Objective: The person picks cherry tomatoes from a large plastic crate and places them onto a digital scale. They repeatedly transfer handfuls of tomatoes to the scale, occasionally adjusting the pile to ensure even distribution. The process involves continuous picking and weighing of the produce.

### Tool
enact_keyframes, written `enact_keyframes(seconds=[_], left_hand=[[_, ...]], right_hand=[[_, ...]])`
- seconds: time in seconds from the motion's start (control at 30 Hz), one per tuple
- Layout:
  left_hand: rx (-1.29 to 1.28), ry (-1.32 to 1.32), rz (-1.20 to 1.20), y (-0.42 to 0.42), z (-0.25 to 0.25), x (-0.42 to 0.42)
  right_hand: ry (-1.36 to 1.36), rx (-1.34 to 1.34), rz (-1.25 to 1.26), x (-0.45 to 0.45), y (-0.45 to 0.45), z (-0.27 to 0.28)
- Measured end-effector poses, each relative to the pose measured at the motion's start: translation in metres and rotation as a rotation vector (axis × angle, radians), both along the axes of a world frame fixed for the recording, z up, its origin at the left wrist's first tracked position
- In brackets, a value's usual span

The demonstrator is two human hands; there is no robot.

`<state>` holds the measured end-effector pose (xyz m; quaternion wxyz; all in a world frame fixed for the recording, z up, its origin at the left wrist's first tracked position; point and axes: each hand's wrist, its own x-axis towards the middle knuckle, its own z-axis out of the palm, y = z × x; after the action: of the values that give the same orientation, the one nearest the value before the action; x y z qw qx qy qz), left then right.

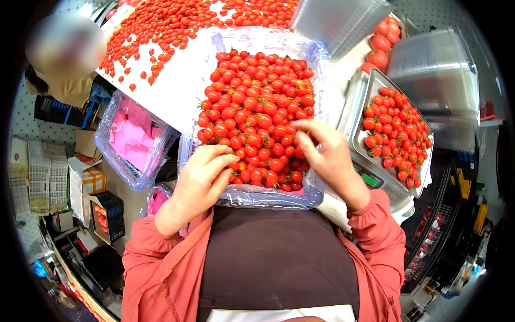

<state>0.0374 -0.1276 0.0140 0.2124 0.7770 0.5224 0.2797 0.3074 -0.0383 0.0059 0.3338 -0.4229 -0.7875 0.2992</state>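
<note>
A plastic-lined crate [257, 201] filled with red cherry tomatoes [251, 104], some with green stems, lies before me. My left hand [205, 173] rests at the crate's near left, its fingertips touching tomatoes, thumb and fingers apart. At the near right side, my right hand [328, 155] has its thumb and forefinger on the tomatoes; whether it grips one is not plain. Right of the crate, a metal tray [356, 139] of cherry tomatoes stands on a digital scale [388, 189].
Loose cherry tomatoes [173, 20] cover much of the white table [169, 80]. Stacked clear plastic containers [432, 72] and larger tomatoes [378, 56] are at right. A lined crate with pink sheets [134, 137] stands left, near another person [64, 86]. Dark crates [430, 225] stand lower right.
</note>
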Motion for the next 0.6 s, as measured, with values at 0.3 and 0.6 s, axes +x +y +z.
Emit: enact_keyframes(seconds=[0.3,0.6], left_hand=[[0.040,-0.010,0.016,-0.002,-0.011,-0.001],[0.040,0.010,0.044,-0.005,-0.010,-0.001]], right_hand=[[-0.682,0.175,-0.077,-0.030,0.104,-0.029],[-0.935,0.139,-0.064,-0.041,0.120,-0.049]])
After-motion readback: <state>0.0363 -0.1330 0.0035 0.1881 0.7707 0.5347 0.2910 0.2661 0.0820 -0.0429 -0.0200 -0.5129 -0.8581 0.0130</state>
